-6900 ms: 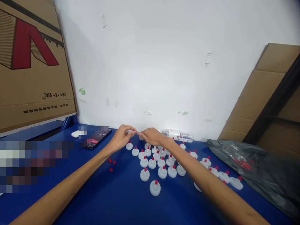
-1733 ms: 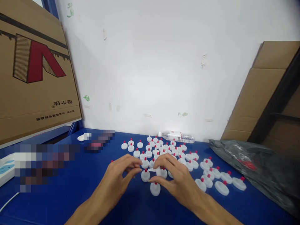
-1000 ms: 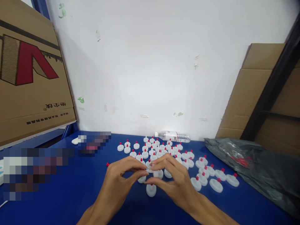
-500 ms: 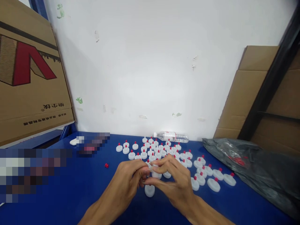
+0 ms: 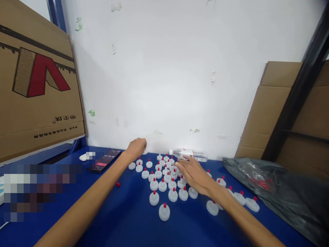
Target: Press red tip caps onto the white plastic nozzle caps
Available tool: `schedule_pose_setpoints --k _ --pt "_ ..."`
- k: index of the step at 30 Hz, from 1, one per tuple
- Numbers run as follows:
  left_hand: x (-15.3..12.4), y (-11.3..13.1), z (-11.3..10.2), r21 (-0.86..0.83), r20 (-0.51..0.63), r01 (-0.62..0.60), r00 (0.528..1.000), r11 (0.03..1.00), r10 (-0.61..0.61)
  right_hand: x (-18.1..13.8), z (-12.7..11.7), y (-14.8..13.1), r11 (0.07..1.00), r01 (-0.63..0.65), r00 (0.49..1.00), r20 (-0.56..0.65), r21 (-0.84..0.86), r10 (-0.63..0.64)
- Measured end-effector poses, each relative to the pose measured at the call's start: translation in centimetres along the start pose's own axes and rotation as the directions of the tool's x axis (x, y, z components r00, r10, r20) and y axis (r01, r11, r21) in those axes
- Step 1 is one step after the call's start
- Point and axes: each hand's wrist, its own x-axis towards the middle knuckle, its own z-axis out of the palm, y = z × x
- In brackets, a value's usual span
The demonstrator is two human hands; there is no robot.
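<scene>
Rounded white plastic caps with red tips (image 5: 164, 212) stand in a loose cluster on the blue table. Behind the cluster's left end, my left hand (image 5: 137, 149) is closed at a white cap (image 5: 145, 151) that shows only partly beside the fingers. The fingertips themselves are hidden from me. My right hand (image 5: 191, 173) is stretched over the middle of the cluster, palm down with its fingers apart. It covers some caps, and I cannot tell whether it touches any. Small red tips (image 5: 118, 184) lie loose left of the cluster.
A clear plastic bottle (image 5: 190, 153) lies against the wall. On the left are a phone (image 5: 106, 160), a white object (image 5: 83, 157) and a large carton (image 5: 41, 113). A dark plastic bag (image 5: 290, 192) with a clear bag of red pieces (image 5: 262, 183) covers the right side.
My hands were together over the front caps and have parted. The left has moved to the back left; the right has moved back and right over the cluster. The view has shifted slightly.
</scene>
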Motion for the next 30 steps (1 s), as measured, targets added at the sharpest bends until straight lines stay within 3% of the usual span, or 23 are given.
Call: schedule_pose_setpoints --k 5,9,12,15,20,26,30 --pt "1.8 -0.3 3.4 0.002 0.186 -0.058 0.981 0.998 0.057 -0.1 1.5 0.8 0.999 0.035 0.993 0.113 -0.009 -0.034" --pt "0.3 -1.0 2.1 -0.028 0.152 -0.078 0.985 0.997 0.081 0.6 1.8 1.0 0.999 0.051 0.995 0.090 -0.008 -0.050" --pt "-2.6 -2.5 0.1 -0.051 0.119 -0.070 0.990 0.996 0.076 0.9 1.1 0.7 0.999 0.052 0.999 0.004 -0.006 -0.052" --pt "-6.9 -4.5 -1.0 -0.107 0.166 -0.069 0.982 0.992 0.086 0.7 0.0 -0.1 1.000 0.008 0.991 -0.131 -0.010 -0.009" --pt "-12.7 -7.5 -0.1 -0.237 0.214 -0.049 0.972 0.970 0.102 -0.5 -0.4 -1.9 1.000 0.024 0.959 -0.282 -0.002 -0.023" --pt "-13.8 -8.6 2.5 -0.301 0.101 -0.102 0.985 0.948 0.138 -1.3 1.0 -3.9 0.991 0.120 0.977 -0.184 0.062 -0.107" --pt "-13.8 -6.5 2.5 -0.306 -0.009 -0.127 0.991 0.943 0.130 -1.6 1.9 -4.6 0.975 0.196 0.970 -0.169 0.106 -0.177"
